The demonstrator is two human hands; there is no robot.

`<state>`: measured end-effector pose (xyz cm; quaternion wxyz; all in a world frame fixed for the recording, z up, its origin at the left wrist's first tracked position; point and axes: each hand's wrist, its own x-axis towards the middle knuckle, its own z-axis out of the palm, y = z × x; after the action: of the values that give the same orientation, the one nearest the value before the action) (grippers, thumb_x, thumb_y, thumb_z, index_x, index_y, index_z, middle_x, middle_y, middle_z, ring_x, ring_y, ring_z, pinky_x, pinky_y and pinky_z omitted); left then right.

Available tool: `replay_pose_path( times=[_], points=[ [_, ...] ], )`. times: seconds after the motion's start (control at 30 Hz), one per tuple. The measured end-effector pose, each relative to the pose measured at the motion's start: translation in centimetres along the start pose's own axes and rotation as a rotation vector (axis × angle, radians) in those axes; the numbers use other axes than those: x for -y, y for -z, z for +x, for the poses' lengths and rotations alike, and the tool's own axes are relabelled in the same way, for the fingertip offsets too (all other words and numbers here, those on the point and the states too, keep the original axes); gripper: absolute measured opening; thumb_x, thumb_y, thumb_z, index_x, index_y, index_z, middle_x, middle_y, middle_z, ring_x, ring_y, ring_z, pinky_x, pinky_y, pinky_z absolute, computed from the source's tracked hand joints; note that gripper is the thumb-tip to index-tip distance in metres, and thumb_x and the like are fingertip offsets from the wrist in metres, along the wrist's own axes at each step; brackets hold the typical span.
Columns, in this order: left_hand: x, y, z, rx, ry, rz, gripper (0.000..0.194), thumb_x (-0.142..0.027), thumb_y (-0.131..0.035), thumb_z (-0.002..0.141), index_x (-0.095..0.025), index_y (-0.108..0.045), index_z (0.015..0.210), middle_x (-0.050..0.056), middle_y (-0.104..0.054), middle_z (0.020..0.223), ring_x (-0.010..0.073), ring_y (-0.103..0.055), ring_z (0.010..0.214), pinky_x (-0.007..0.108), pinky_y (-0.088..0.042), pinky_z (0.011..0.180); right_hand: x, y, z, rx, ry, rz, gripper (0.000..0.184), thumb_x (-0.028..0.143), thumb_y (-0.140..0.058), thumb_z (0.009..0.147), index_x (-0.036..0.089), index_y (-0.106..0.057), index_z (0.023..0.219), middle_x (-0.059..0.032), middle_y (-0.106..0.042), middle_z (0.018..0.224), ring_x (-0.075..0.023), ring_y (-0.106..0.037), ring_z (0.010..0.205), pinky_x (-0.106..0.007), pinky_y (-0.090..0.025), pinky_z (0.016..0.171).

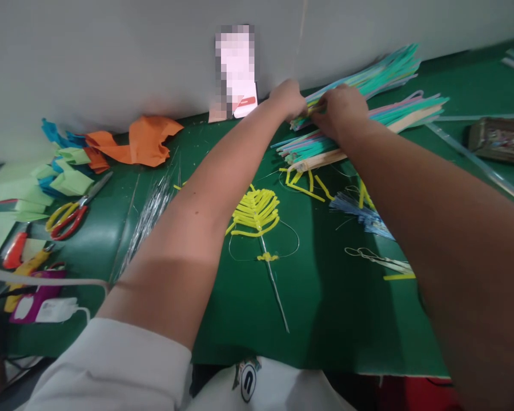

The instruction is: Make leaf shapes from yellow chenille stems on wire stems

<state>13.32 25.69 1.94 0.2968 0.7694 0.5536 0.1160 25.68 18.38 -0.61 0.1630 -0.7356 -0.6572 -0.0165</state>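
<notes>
Has the yellow leaf shape (257,214) on the green tabletop (308,308), nearer the body than both hands. Reaches beyond it to the upper stem bundle (385,77) with left hand (289,98) curled and right hand (346,111) bent in just beside; cannot tell any pinch. Could pull neighbouring stems loose by tugging, or scatter the lower stem bundle (406,114) by dropping the right wrist.

I count two multicoloured pipe-cleaner bundles (388,74), one yellow pipe-cleaner leaf (257,212), one silvery wire bunch (151,210), one pair of scissors (80,204), one phone (239,68).
</notes>
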Motion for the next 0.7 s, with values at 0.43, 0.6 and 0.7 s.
replay_pose_path(
  times=[0.43,0.6,0.7],
  points=[
    [1.0,0.4,-1.4,0.027,-0.063,0.017,0.028,-0.023,-0.068,0.082,-0.016,-0.054,0.059,0.000,-0.053,0.052,0.0107,-0.049,0.065,0.031,-0.044,0.066,0.1,-0.2,-0.9,-0.053,-0.021,0.032,0.048,0.027,-0.064,0.085,0.006,-0.056,0.128,-0.0223,-0.060,0.127,-0.0273,-0.055,0.118,-0.036,-0.039,0.087],
    [1.0,0.2,-1.2,0.011,-0.075,0.052,0.028,-0.016,-0.071,0.077,-0.017,-0.054,0.055,0.001,-0.050,0.048,0.0143,-0.052,0.072,0.034,-0.044,0.073,-0.2,-0.3,-1.0,-0.010,0.013,0.030,0.040,0.030,-0.062,0.087,0.011,-0.064,0.122,-0.0213,-0.055,0.132,-0.0270,-0.051,0.120,-0.037,-0.037,0.086],
    [0.9,0.1,-1.2,-0.025,-0.052,0.071,0.029,-0.007,-0.075,0.069,-0.019,-0.056,0.052,0.003,-0.051,0.048,0.0216,-0.054,0.089,0.038,-0.041,0.087,-0.4,-0.6,-0.9,-0.005,0.000,0.026,0.041,0.034,-0.060,0.087,0.012,-0.066,0.121,-0.0192,-0.055,0.132,-0.0245,-0.052,0.117,-0.038,-0.036,0.084]
  ],
)
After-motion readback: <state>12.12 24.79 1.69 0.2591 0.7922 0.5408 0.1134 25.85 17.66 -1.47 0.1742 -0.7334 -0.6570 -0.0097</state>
